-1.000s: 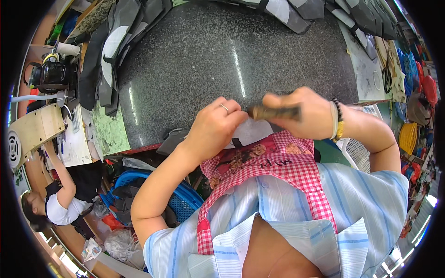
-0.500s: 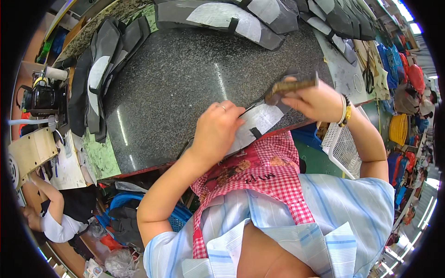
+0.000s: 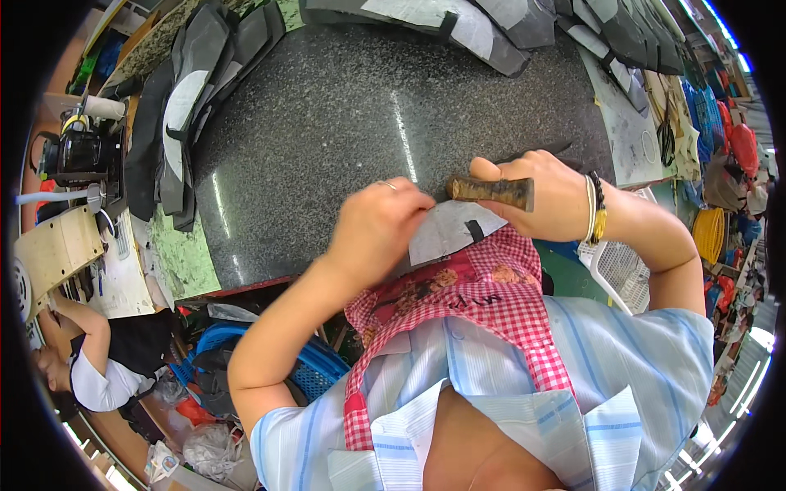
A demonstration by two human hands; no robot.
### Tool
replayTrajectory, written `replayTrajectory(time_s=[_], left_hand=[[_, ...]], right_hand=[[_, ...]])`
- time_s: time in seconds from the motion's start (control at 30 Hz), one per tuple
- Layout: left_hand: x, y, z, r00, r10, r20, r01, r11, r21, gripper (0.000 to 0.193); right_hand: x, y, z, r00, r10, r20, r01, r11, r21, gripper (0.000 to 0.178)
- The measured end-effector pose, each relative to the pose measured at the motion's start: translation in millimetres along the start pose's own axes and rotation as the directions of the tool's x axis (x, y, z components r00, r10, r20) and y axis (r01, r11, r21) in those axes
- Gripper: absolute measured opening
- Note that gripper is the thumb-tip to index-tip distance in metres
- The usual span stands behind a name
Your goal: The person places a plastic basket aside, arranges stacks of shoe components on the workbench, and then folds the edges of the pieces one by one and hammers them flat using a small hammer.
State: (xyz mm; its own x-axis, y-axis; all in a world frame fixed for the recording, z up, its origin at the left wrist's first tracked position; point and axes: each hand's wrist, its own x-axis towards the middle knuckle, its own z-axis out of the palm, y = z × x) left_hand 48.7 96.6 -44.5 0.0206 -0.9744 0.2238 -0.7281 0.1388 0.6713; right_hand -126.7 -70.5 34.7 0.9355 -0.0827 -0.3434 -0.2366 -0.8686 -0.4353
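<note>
Left hand [image 3: 372, 225], centre of frame: fingers bunched, tips at upper left edge of grey-white panel [image 3: 442, 233]; cannot tell whether they pinch it. Right hand [image 3: 561, 196], right of centre: fingers wrapped round worn brown hand tool [image 3: 491, 193], its near end just above panel. Panel at front edge of speckled dark tabletop [image 3: 327, 114], against red checked apron [image 3: 544, 327], short black strip [image 3: 474, 231] across it. Grey-black layered pieces [image 3: 491, 33] along top edge, more at upper left. White perforated basket [image 3: 626, 274] right, blue basket [image 3: 323, 364] lower left.
</note>
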Motion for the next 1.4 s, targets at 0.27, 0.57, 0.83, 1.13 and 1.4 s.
replayTrajectory(time_s=[0.27,0.57,0.83,1.13,1.4], left_hand=[[-18,-21,-30,0.987,0.047,0.151,-0.038,0.997,-0.06,0.019],[-41,-43,-57,0.979,0.165,0.122,-0.173,0.983,0.057,0.014],[-61,-40,-50,0.979,0.202,-0.017,-0.193,0.954,0.229,0.011],[-88,-36,-43,0.962,0.052,-0.269,0.013,0.972,0.235,0.021],[-94,-25,-38,0.952,0.127,-0.278,-0.013,0.927,0.376,0.016]], right_hand=[[15,-33,3,0.99,-0.022,0.14,0.031,0.997,-0.064,0.03],[36,-44,14,0.982,-0.168,0.085,0.175,0.98,-0.091,0.027],[48,-62,27,0.981,-0.194,0.023,0.195,0.978,-0.072,0.026],[52,-68,27,0.99,-0.141,0.016,0.14,0.99,0.017,0.029],[71,-61,39,0.959,-0.247,-0.135,0.251,0.968,0.014,0.018]])
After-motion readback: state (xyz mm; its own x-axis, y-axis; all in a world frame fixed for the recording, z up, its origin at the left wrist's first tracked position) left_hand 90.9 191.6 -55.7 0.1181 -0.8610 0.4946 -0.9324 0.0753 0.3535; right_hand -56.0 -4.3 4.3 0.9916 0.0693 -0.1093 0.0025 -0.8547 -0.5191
